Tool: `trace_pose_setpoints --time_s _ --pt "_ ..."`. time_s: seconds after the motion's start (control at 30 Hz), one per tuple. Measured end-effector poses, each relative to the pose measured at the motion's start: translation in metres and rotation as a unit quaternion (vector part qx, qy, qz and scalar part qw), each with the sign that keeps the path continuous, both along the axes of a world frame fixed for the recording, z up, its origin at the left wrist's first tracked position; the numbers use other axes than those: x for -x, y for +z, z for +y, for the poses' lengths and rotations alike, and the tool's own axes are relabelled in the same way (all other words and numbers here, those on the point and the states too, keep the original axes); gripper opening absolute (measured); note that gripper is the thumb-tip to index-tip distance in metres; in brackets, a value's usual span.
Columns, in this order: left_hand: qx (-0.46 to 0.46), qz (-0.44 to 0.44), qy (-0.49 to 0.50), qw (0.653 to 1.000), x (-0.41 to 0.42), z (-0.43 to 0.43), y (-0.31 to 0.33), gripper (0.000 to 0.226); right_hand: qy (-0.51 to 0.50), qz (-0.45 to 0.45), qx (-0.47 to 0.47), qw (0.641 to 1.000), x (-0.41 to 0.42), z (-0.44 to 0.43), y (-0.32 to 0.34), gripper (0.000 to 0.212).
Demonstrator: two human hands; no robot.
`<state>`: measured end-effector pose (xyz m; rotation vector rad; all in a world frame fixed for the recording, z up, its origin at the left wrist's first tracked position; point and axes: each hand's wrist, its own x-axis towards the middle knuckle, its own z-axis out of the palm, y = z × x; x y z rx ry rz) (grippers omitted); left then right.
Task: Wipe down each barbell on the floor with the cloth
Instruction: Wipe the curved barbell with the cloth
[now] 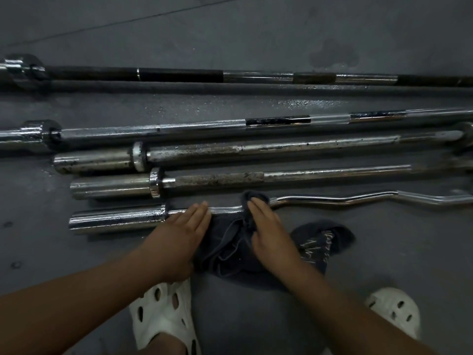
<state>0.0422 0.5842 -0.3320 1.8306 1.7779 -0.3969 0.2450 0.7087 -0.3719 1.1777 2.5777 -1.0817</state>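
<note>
I'm wiping the curl bar [332, 199]: left hand [183, 228] flat, steadying it, right hand [268, 226] flat, pressing the cloth [227, 249]; next I'd slide rightward.

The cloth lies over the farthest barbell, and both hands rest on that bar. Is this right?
No. The head view shows the cloth over the nearest barbell, the curved one; the left hand and right hand rest on that bar.

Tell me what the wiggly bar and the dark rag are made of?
The wiggly bar looks like steel with a shiny chrome finish: bright, mirror-like streaks run along it. The rag looks like soft, dull, dark grey cloth, maybe cotton: it folds and wrinkles in a heap.
</note>
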Motion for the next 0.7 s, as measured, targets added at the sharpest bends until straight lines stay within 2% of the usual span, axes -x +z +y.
trace_pose_setpoints --time_s 0.07,0.13,0.17,0.23,0.33,0.4,0.47,0.5,0.63,0.7 --pt "0.006 0.001 -0.003 1.0 0.0 0.001 0.0 0.108 -0.014 -0.056 -0.005 0.998 -0.018 0.03 -0.005 0.082" --pt "0.013 0.012 -0.007 1.0 -0.003 0.002 0.0 0.109 -0.122 -0.123 -0.013 0.985 -0.026 0.042 -0.002 0.084" --pt "0.012 0.015 -0.007 1.0 -0.004 0.002 0.0 0.11 -0.136 -0.124 0.001 0.983 -0.017 0.033 0.001 0.084" --pt "0.007 0.015 -0.007 1.0 -0.005 0.002 -0.001 0.111 -0.041 -0.066 0.042 0.996 0.013 -0.004 0.008 0.083" --pt "0.018 0.004 -0.007 1.0 -0.002 0.002 0.0 0.113 0.122 -0.022 0.066 0.99 0.035 -0.026 0.02 0.08" --pt "0.021 -0.004 -0.004 1.0 0.001 0.002 0.001 0.113 0.107 -0.063 0.023 0.992 0.026 -0.005 0.016 0.08" --pt "0.013 -0.001 0.001 1.0 0.002 0.001 0.0 0.113 0.005 -0.122 -0.014 0.992 0.02 0.004 0.011 0.08" --pt "0.012 0.002 0.001 1.0 0.001 0.0 0.0 0.113 -0.013 -0.136 -0.012 0.991 0.027 -0.004 0.013 0.079" --pt "0.0 0.009 -0.01 1.0 0.002 -0.005 0.001 0.109 0.131 -0.098 0.042 0.986 0.053 -0.041 0.015 0.087" --pt "-0.022 0.004 0.01 1.0 0.003 -0.008 0.001 0.104 0.113 -0.123 0.01 0.986 0.045 -0.02 0.015 0.084"
